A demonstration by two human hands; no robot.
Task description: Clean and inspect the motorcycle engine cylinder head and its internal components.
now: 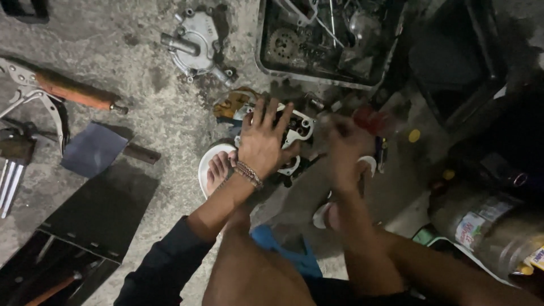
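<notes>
While the left hand (263, 141) rests palm-down with its fingers spread flat over the engine part (294, 130), it presses rather than grips, and nothing is closed inside it; a beaded bracelet (248, 173) circles its wrist. The right hand (345, 148) is blurred by motion beside that part, and a red handle (371, 119), possibly a screwdriver, shows at its far side; whether the fingers are closed on it cannot be told. The engine part sits on the concrete floor (153, 107) between the person's feet, just beyond the white sandal (208, 160). It appears to be a pale cast-metal housing with rounded bolt ears and dark openings: judged heavy for its size, rigid, hard-edged and probably oily, so best held by its outer rim or ears, not by thin inner faces. Above it lies a grey metal cover (195, 42) with stub tubes, well apart. A black tray (326, 39) of greasy gears and rods stands near the top. To the left lie locking pliers (25, 88), an orange-handled tool (79, 92) and a dark sheet (93, 148).
</notes>
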